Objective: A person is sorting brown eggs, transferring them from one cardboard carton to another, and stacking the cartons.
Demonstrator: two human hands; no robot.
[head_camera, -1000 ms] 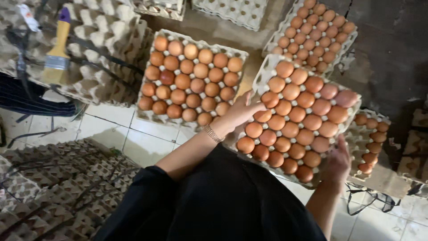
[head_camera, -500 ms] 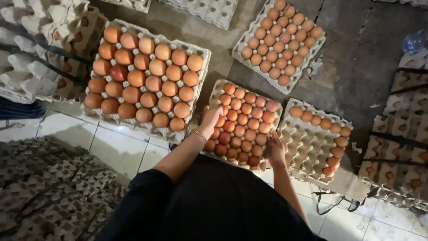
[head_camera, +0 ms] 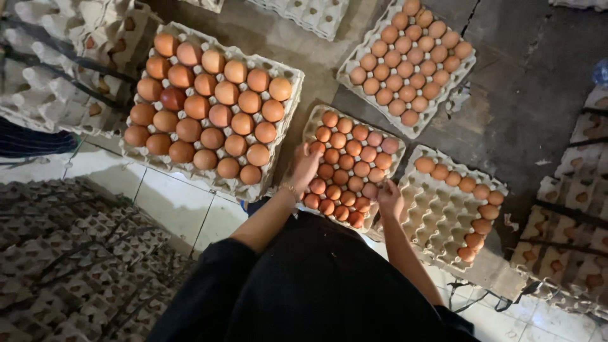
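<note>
I look down past my dark sleeves as my left hand (head_camera: 305,166) and right hand (head_camera: 389,197) each grip an edge of a full egg tray (head_camera: 350,166), fingers curled on its pulp rim at 12 o'clock, low over the concrete floor (head_camera: 506,107). It looks nearly set down, not released. At 2 o'clock a part-filled tray (head_camera: 443,209) holds brown eggs along two edges only, its moulded grey cups bare, so filling remains. At 10 o'clock a heaped tray (head_camera: 288,117) sits higher, smooth shells glossy. Farther, at 1 o'clock, another full tray (head_camera: 354,57) lies flat.
</note>
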